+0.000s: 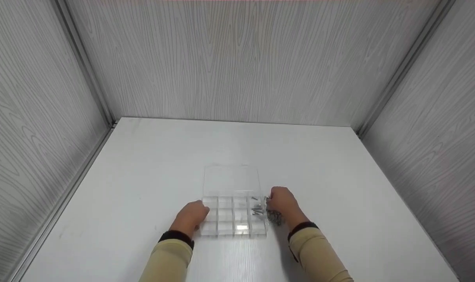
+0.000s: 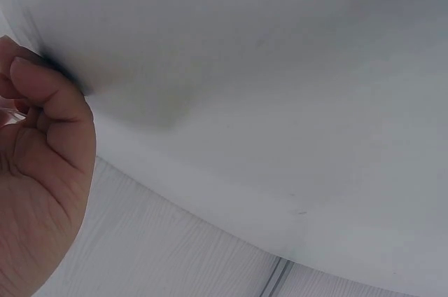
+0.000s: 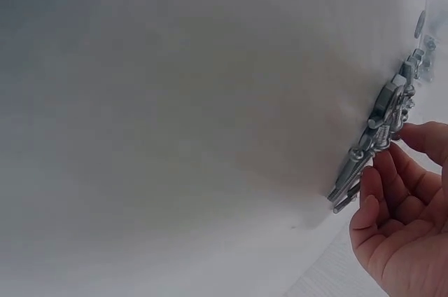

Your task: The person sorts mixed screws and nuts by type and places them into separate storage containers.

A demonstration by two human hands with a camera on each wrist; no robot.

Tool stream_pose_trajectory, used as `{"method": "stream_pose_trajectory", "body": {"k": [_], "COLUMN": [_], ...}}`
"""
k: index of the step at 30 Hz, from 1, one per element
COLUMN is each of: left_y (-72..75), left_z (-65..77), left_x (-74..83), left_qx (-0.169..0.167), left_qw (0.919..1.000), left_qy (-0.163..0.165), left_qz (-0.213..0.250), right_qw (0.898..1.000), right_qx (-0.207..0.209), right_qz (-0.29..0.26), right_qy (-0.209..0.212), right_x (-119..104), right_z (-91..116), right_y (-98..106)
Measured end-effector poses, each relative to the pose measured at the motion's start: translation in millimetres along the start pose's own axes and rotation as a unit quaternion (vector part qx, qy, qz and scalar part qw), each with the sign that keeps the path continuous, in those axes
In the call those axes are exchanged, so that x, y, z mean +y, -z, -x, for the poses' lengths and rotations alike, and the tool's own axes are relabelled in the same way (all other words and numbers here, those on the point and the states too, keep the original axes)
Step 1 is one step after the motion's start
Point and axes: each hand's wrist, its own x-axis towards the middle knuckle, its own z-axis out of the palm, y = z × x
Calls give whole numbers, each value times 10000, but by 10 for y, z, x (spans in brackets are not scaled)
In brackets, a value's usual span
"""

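Note:
A clear plastic compartment box lies on the table with its transparent lid folded back behind it. My left hand grips the left side wall, thumb over the rim; in the left wrist view its fingers curl around the clear edge. Beside the box's right wall is a pile of metal screws, with nuts and washers among them. My right hand is at this pile, thumb and forefinger pinching at a screw, the other fingers curled. Several screws lie in the right column of compartments.
The white table runs back to a grey wood-grain panel. Similar panels stand at the left and right. A single washer lies apart from the pile, near the box.

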Motion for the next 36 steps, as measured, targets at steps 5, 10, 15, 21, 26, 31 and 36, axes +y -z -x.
{"method": "stream_pose_trajectory", "body": {"k": [5, 10, 15, 21, 26, 31, 36], "left_y": [-2, -5, -4, -1, 6, -3, 0], "left_z": [-2, -6, -8, -1, 6, 7, 18], "left_x": [-7, -13, -11, -13, -12, -11, -9], "left_qx": [14, 34, 62, 46, -32, 11, 90], "left_qw": [10000, 9999, 9999, 9999, 9998, 9998, 9996], "left_qy": [-33, -103, -105, -119, -166, -145, -204], "left_qz": [-14, -42, 45, -88, -105, -100, -184], "right_qw": [9997, 9988, 9987, 9990, 9989, 9962, 9927], "right_qx": [42, 136, 119, 235, 165, 121, 91], "right_qz": [223, 414, 462, 262, 91, 113, 198], "right_qy": [119, 232, 186, 258, 430, 860, 1184], "right_x": [14, 49, 57, -35, -174, -271, -313], "right_z": [-10, -18, -12, 13, 41, 64, 75], "right_y": [-15, -4, 52, 160, 203, 188, 156]}}
